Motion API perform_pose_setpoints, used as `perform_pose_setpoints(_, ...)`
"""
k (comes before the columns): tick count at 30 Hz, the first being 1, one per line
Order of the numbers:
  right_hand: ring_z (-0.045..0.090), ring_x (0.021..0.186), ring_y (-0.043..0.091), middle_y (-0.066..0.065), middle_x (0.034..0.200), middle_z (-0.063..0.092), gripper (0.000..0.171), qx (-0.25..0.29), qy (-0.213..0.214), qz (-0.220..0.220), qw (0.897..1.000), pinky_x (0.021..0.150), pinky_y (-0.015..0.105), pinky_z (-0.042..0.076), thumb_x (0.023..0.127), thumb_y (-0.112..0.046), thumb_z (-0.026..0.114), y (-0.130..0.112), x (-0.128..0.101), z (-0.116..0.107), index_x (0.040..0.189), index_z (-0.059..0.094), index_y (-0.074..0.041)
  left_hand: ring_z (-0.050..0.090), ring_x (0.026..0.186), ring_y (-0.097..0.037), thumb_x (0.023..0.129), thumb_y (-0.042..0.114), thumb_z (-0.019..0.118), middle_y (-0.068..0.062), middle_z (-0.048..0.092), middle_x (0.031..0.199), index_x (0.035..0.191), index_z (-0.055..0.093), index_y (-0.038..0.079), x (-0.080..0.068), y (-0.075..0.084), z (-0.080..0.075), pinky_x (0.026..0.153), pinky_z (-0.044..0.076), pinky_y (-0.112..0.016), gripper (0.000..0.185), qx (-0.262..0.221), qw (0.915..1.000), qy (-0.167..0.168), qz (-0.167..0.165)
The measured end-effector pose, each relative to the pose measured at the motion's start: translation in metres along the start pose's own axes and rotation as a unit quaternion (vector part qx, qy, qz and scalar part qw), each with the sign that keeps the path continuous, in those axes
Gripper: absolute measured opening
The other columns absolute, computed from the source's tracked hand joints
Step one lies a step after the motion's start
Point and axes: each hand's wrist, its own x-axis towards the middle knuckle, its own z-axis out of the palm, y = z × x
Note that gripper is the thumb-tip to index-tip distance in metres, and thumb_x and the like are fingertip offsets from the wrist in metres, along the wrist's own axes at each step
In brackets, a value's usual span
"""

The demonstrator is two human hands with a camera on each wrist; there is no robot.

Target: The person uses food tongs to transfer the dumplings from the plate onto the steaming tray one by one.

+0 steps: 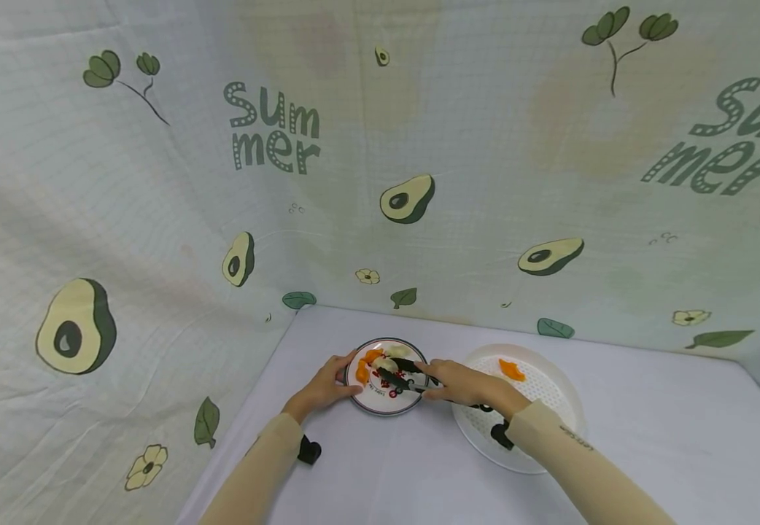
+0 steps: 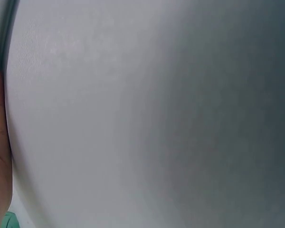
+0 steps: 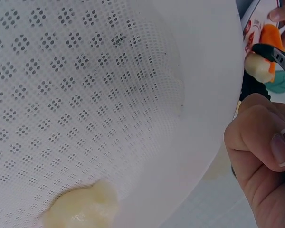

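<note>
A white plate with a dark rim and red print holds orange pieces and pale, rounded pieces. My left hand grips the plate's left edge, thumb near the front. In my right hand is a pair of tongs with black tips, reaching over the plate from the right. The tips lie around a pale, roundish piece; whether they squeeze it cannot be told. In the right wrist view, the curled thumb and fingers of the right hand show beside a tong tip.
A round white perforated basket stands right of the plate, beneath my right forearm. It holds an orange piece and a pale yellow piece. Printed cloth hangs behind and to the left of the white table.
</note>
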Motion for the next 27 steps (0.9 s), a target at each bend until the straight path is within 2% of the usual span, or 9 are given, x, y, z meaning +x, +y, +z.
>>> perform_pose_setpoints(4,0.057,0.102,0.028,0.017,0.114,0.060,0.064,-0.008,0.006,-0.006,1.000,0.092,0.048,0.046,0.098,-0.024,0.066,0.000,-0.003,-0.003,0.149,0.040,0.004,0.052,0.102,-0.022,0.085,0.026,0.081,-0.014,0.048,0.134,0.156,0.035,0.016,0.001,0.001,0.000,0.097,0.044,-0.047,0.086,-0.008,0.9999,-0.004,0.007)
perform_pose_setpoints(9,0.058,0.104,0.029,0.017,0.114,0.061,0.064,-0.020,0.017,-0.015,1.000,0.093,0.048,0.047,0.098,-0.025,0.065,-0.002,-0.012,-0.010,0.150,0.039,0.003,0.052,0.100,-0.021,0.085,0.026,0.081,-0.013,0.048,0.133,0.156,0.035,0.017,0.003,0.001,0.000,0.095,0.045,-0.044,0.086,-0.007,0.9999,-0.006,0.004)
perform_pose_setpoints(16,0.055,0.121,0.034,0.021,0.134,0.055,0.068,-0.024,0.035,-0.027,0.999,0.101,0.051,0.043,0.100,-0.039,0.061,-0.001,-0.038,-0.022,0.152,0.038,-0.001,0.051,0.098,-0.020,0.085,0.026,0.081,-0.011,0.048,0.132,0.157,0.034,0.019,0.005,0.002,0.001,0.094,0.045,-0.042,0.087,-0.003,1.0000,-0.006,-0.001)
perform_pose_setpoints(18,0.055,0.120,0.034,0.019,0.132,0.056,0.070,-0.023,0.040,-0.038,0.998,0.100,0.051,0.044,0.100,-0.043,0.059,-0.001,-0.048,-0.025,0.152,0.037,-0.001,0.051,0.098,-0.019,0.084,0.026,0.082,-0.011,0.048,0.133,0.157,0.034,0.019,0.005,0.001,0.001,0.093,0.045,-0.042,0.087,-0.003,1.0000,-0.006,-0.002)
perform_pose_setpoints(22,0.057,0.101,0.020,0.005,0.116,0.059,0.072,-0.023,0.047,-0.044,0.998,0.092,0.044,0.048,0.100,-0.047,0.055,-0.001,-0.069,-0.034,0.153,0.036,-0.001,0.052,0.097,-0.019,0.085,0.026,0.081,-0.012,0.048,0.133,0.157,0.034,0.019,0.003,0.001,0.001,0.091,0.046,-0.040,0.086,-0.003,1.0000,-0.005,-0.005)
perform_pose_setpoints(25,0.052,0.087,0.011,-0.005,0.104,0.055,0.073,-0.026,0.051,-0.042,0.997,0.082,0.037,0.047,0.101,-0.049,0.053,0.000,-0.085,-0.039,0.153,0.035,-0.001,0.051,0.097,-0.020,0.085,0.024,0.081,-0.012,0.048,0.133,0.157,0.034,0.018,0.001,0.002,0.000,0.091,0.045,-0.040,0.086,-0.006,0.9999,-0.004,-0.008)
perform_pose_setpoints(27,0.050,0.084,0.009,-0.007,0.100,0.054,0.073,-0.029,0.057,-0.044,0.997,0.079,0.034,0.045,0.101,-0.048,0.053,0.002,-0.096,-0.042,0.153,0.035,0.000,0.051,0.097,-0.020,0.085,0.024,0.081,-0.012,0.048,0.133,0.157,0.035,0.018,0.000,0.002,0.001,0.091,0.045,-0.040,0.086,-0.007,0.9999,-0.002,-0.011)
